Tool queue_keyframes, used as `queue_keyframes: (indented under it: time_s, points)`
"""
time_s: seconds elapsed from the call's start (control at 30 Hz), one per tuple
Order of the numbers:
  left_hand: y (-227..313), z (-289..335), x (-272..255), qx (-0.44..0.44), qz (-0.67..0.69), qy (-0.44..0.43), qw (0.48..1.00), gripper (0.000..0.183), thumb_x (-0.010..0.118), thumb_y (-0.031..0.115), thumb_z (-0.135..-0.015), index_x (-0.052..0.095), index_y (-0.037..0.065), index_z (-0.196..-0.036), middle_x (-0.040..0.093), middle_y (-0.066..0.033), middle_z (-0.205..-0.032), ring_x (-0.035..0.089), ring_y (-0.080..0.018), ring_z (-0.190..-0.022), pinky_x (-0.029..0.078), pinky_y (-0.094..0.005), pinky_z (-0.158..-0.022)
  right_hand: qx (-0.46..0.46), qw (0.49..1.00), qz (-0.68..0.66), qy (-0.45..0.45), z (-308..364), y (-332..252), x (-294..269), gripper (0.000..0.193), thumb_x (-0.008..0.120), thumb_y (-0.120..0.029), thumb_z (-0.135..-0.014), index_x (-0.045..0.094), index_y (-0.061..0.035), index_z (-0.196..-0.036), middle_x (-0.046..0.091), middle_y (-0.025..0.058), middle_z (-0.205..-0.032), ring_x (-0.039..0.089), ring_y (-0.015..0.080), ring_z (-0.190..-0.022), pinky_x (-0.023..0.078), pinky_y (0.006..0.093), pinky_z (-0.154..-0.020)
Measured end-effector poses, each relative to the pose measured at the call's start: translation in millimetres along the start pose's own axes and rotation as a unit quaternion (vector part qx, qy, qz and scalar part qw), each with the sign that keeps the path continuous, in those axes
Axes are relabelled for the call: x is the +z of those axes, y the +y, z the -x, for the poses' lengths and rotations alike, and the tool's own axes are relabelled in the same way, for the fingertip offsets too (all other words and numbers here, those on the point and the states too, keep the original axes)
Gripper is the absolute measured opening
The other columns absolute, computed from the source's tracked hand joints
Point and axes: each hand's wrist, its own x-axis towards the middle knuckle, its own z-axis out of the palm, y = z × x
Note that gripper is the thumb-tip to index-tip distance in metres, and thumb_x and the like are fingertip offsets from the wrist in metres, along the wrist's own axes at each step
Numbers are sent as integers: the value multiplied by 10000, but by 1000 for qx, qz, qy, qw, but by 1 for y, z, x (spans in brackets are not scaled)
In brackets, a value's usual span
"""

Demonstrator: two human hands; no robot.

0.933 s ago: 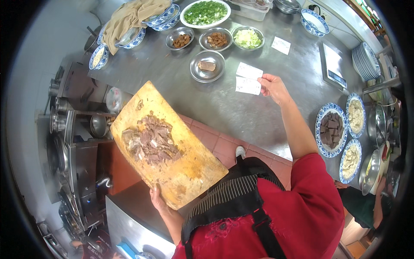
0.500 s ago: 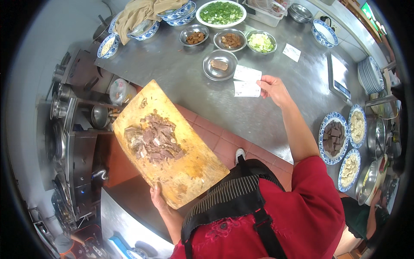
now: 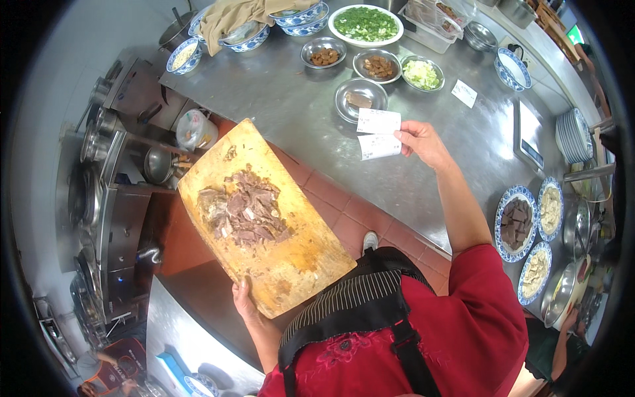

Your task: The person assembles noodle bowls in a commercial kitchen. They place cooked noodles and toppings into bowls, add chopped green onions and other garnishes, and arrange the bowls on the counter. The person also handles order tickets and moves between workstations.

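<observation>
My left hand [image 3: 243, 301] grips the near edge of a wooden cutting board [image 3: 301, 255] and holds it level above the red tile floor. A heap of chopped brown meat [image 3: 241, 212] lies on the board. My right hand [image 3: 423, 142] reaches out over the steel counter [image 3: 278, 92] and pinches two white paper slips [image 3: 378, 134] by their right ends. The slips hover just over the counter, in front of a small metal dish [image 3: 360, 99].
Small metal bowls of toppings [image 3: 378, 65], a white plate of chopped greens [image 3: 366, 24] and blue-patterned bowls [image 3: 184, 54] sit at the counter's far side. Patterned plates of food [image 3: 516, 221] line the right. A stove with pots [image 3: 99, 192] stands left. Another paper slip [image 3: 464, 93] lies beyond.
The view has shifted slightly; the board and meat stay held in my left hand. My right hand keeps holding the slips in about the same spot over the counter.
</observation>
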Motion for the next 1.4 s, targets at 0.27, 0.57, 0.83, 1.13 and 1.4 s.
queue_keyframes:
  time_s: [0.27,0.57,0.83,1.13,1.4]
  points:
    - [5,4,-8,2,7,4,1000,416,553,206,-821,459,-28,-1151,584,-150,-1016,612,-265,-847,522,-366,-727,-3,1000,-7,-27,-11,1,16,185,584,-174,-854,624,-25,-954,594,-11,-722,507,43,-559,427,202,-497]
    - [5,4,-32,-2,-26,90,996,448,542,189,-821,422,-28,-1193,561,-160,-1058,605,-275,-877,520,-371,-738,44,999,-22,-12,-72,32,73,167,566,-180,-841,618,-23,-865,569,4,-676,508,73,-551,417,215,-497]
    - [14,-13,-25,3,-18,21,1000,440,539,205,-811,428,-12,-1178,558,-156,-1046,598,-282,-894,515,-380,-762,77,989,32,125,-142,20,136,382,542,-228,-862,523,50,-1124,601,94,-798,625,156,-621,504,241,-498]
    - [41,-77,-5,-17,-32,-106,994,464,575,200,-784,437,-22,-1167,556,-156,-1060,591,-273,-904,504,-380,-778,54,982,2,180,-16,59,79,275,528,-250,-864,592,8,-934,543,27,-675,567,103,-542,466,244,-483]
    - [43,-93,78,-46,-36,-88,994,522,571,216,-747,423,-15,-1190,526,-172,-1080,569,-299,-923,496,-410,-777,164,925,-60,337,47,100,-57,348,529,-255,-861,565,28,-1061,620,99,-893,578,102,-566,469,217,-484]
